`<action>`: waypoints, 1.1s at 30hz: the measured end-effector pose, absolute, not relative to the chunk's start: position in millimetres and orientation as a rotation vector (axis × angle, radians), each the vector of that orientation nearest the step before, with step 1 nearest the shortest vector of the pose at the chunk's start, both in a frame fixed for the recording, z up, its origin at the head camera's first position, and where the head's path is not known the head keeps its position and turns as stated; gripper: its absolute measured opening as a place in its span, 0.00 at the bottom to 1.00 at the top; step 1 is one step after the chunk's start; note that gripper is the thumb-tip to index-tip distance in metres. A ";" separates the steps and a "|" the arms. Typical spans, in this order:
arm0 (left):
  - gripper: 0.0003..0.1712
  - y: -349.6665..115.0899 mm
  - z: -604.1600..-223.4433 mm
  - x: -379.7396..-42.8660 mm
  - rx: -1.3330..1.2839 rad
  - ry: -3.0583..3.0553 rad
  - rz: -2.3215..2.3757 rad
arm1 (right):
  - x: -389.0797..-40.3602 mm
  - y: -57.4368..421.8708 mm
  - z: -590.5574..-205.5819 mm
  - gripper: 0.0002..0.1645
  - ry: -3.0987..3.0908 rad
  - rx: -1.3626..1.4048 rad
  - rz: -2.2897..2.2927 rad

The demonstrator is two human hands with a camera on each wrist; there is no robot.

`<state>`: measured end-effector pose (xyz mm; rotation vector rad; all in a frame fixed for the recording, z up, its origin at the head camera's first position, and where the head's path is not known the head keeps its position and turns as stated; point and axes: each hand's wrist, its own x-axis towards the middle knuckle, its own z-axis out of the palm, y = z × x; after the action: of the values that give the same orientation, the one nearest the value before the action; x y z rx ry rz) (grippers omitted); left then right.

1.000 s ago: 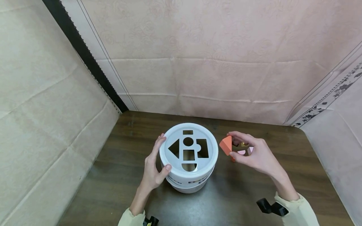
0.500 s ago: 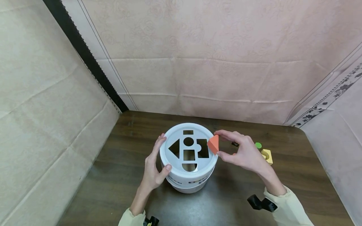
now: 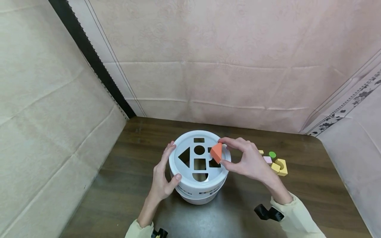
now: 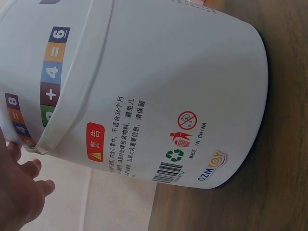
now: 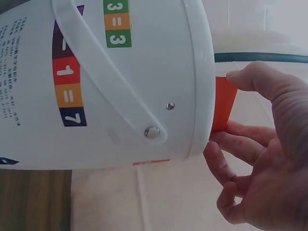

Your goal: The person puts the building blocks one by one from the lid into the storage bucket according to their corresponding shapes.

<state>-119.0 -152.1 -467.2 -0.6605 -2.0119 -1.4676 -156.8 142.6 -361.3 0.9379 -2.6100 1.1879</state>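
A white lidded bucket (image 3: 197, 191) stands on the wooden table. Its lid (image 3: 186, 141) has cut-outs: a triangle, a circle, squarish holes and others. My left hand (image 3: 162, 180) rests spread against the left of the lid, thumb on the front rim; in the left wrist view several fingertips hang off the bucket's side. Between thumb and fingertips my right hand (image 3: 248, 162) pinches an orange triangular block (image 3: 216, 152), above the right part of the lid and partly covering the notched hole. In the right wrist view the block (image 5: 224, 103) shows beside the lid's edge.
Right of the bucket, partly behind the right hand, lie yellow blocks (image 3: 281, 167), a green round block (image 3: 272, 154) and a pale pink block (image 3: 267, 160). A cloth-covered wall (image 3: 208, 82) borders the table's back. The bucket's white handle (image 5: 103, 65) hangs along its side.
My right hand has carried the orange block leftward from beside the bucket to over the lid, uncovering the blocks on the table. The left hand has stayed in place.
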 end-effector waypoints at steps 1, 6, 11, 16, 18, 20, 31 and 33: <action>0.45 -152.0 -467.3 -118.9 -0.660 -2.012 -1.468 | -156.8 140.6 -360.7 0.34 -2.612 0.937 1.177; 0.44 -152.3 -467.9 -118.1 -0.658 -2.014 -1.466 | -159.5 130.0 -359.4 0.35 -2.569 1.022 1.176; 0.44 -152.4 -468.6 -118.0 -0.653 -2.028 -1.459 | -161.9 119.8 -359.9 0.34 -2.526 1.106 1.178; 0.44 -152.8 -468.7 -118.1 -0.645 -2.042 -1.465 | -165.2 109.5 -359.0 0.34 -2.507 1.176 1.196; 0.44 -153.2 -468.7 -118.0 -0.641 -2.047 -1.466 | -166.9 105.7 -359.2 0.34 -2.500 1.204 1.206; 0.44 -153.3 -468.7 -118.1 -0.640 -2.052 -1.469 | -168.1 102.6 -359.6 0.33 -2.496 1.229 1.217; 0.44 -153.8 -467.4 -118.3 -0.672 -2.026 -1.480 | -173.6 83.9 -361.8 0.32 -2.489 1.325 1.264; 0.44 -154.0 -467.6 -118.2 -0.669 -2.032 -1.481 | -174.1 80.6 -361.5 0.32 -2.486 1.337 1.265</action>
<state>-118.2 -154.0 -467.6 -0.6685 -2.0316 -1.4807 -174.1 80.6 -361.5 1.3366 -2.4862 1.2648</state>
